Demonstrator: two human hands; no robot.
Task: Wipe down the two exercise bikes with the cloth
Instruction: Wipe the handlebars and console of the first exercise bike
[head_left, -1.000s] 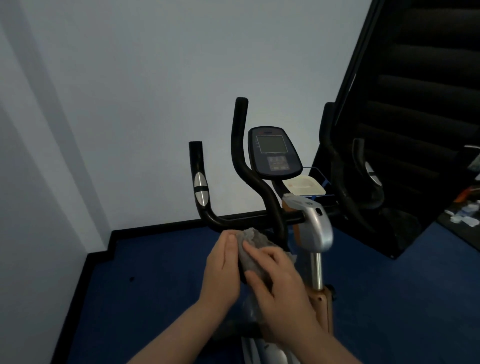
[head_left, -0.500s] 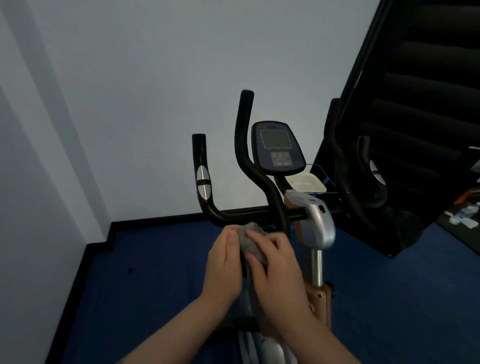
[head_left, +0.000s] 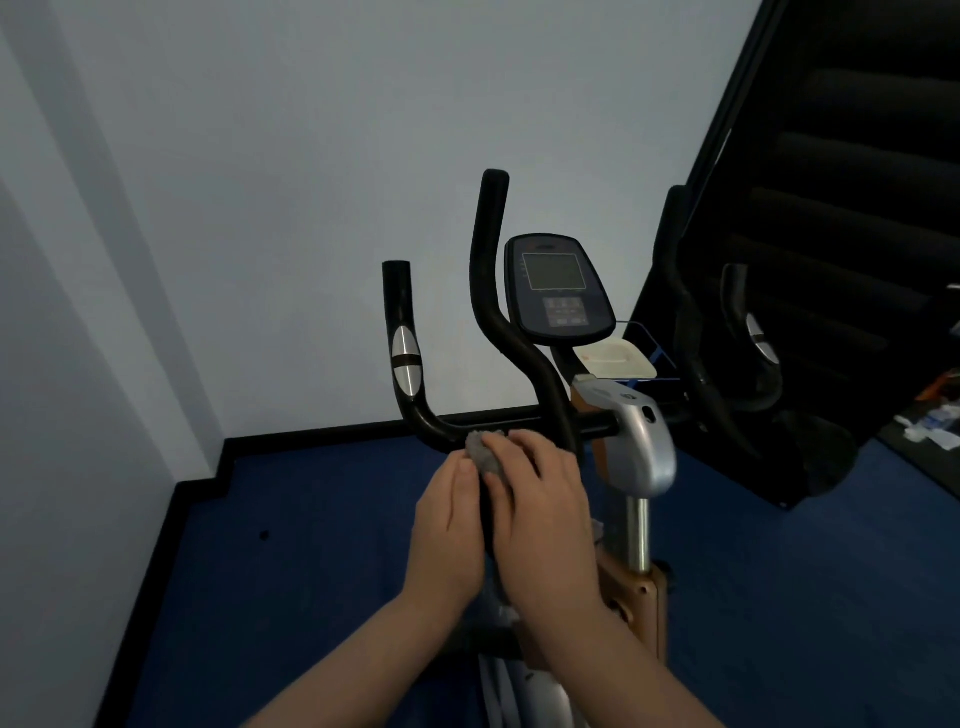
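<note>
Crumpled grey cloth (head_left: 484, 457) at frame centre, bunched between our left hand (head_left: 451, 525) and right hand (head_left: 540, 512), both curled on it, against the black handlebar crossbar (head_left: 524, 420). Keep it wrapped, wipe outward along the bar.

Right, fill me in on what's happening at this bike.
A person stands over an exercise bike with both hands together just below its black handlebar. The left hand and right hand hold a crumpled grey cloth between them, bunched up close to the crossbar. The console sits above, untouched. No wiping stroke shows in this frame; the cloth looks gathered, ready for the bar.
</note>
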